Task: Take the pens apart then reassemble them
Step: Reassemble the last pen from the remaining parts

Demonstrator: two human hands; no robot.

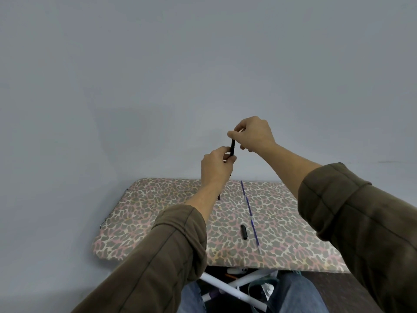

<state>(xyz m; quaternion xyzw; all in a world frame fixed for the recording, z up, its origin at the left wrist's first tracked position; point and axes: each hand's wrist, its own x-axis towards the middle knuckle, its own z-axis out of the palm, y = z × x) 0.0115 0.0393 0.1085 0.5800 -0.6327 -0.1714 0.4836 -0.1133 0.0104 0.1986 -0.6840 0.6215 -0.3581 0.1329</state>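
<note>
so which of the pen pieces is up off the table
The black barrel, held between the left hand and right hand; the thin blue refill and the short black piece lie on the leopard-print table.

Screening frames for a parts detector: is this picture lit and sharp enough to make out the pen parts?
Head view: soft even light, no glare; wide angle bows the table edges; the cap and blue refill read clearly; the black barrel, pinched by left hand and right hand, is small and soft.
</note>
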